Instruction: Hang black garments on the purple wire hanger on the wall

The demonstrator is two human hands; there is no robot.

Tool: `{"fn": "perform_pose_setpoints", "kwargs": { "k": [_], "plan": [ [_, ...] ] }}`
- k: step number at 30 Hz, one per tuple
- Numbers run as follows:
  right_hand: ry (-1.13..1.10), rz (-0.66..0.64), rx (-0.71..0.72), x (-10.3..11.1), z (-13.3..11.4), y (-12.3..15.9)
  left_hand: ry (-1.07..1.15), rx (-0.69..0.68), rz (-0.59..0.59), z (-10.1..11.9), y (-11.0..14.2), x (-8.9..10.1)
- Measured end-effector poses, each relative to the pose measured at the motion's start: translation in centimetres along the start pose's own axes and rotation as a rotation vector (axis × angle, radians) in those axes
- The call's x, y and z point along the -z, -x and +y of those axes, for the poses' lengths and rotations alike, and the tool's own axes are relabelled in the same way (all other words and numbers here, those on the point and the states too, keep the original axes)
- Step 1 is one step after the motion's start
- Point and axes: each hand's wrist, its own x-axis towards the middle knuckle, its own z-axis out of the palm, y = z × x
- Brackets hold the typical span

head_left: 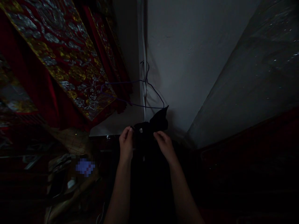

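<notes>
Far left: red cloth (77, 59), embroidered gold and silver. Next, purple wire hanger (130, 104), hook at the white cord (143, 34). Left hand (126, 141): thumb and finger together, apparently clamped on an edge of the black garment (149, 132). Risk: a near pull could slip it off the hanger's right corner, seemingly its only support. Garment: between the hands, dark, limp, one pale patch, outline lost in shadow. Right hand (164, 144): at its right side; whether clamped, cannot tell.
</notes>
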Motion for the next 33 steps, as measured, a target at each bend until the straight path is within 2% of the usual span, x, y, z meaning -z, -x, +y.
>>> {"fn": "perform_pose_setpoints", "kwargs": {
  "k": [4,7,9,11,13,15,17,18,19,21,24,27,30,33],
  "plan": [
    [-0.001,-0.256,0.141,-1.7,-1.5,0.8,-0.017,-0.061,-0.119,2.0,1.8,-1.9],
    [-0.077,-0.372,0.175,-2.8,-2.8,0.6,-0.135,-0.224,-0.172,3.3,1.6,-2.3],
    [-0.078,-0.399,0.128,-2.6,-3.5,-0.5,-0.206,-0.348,-0.220,3.8,0.8,-1.9],
    [-0.028,-0.424,0.052,-1.8,-4.3,-2.3,-0.259,-0.342,-0.367,3.9,-0.2,-1.0],
    [0.019,-0.390,0.051,-0.7,-5.3,-5.0,-0.310,-0.178,-0.607,3.5,-0.9,0.3],
    [0.034,-0.303,0.202,0.1,-6.3,-8.2,-0.400,-0.019,-0.874,2.8,-1.2,1.5],
    [0.041,-0.199,0.400,0.4,-6.8,-11.5,-0.539,-0.009,-1.014,2.1,-1.3,2.7],
    [0.052,-0.133,0.442,0.4,-6.7,-13.1,-0.616,-0.044,-1.017,1.9,-1.4,3.2],
    [0.075,-0.068,0.424,0.4,-6.5,-14.4,-0.687,-0.087,-0.976,1.7,-1.7,3.7],
    [0.145,0.023,0.282,0.5,-5.5,-16.2,-0.794,-0.152,-0.851,1.8,-2.6,4.7],
    [0.229,0.033,0.118,1.6,-4.0,-17.0,-0.932,-0.205,-0.760,2.9,-5.0,6.4],
    [0.295,0.045,0.118,3.8,-4.0,-16.5,-1.065,-0.248,-0.714,5.1,-7.9,7.7],
    [0.400,0.079,0.149,5.8,-5.3,-16.2,-1.125,-0.320,-0.650,8.4,-10.3,7.5],
    [0.419,0.092,0.178,6.8,-6.4,-16.0,-1.146,-0.449,-0.509,11.8,-12.2,5.8]
  ]
}}
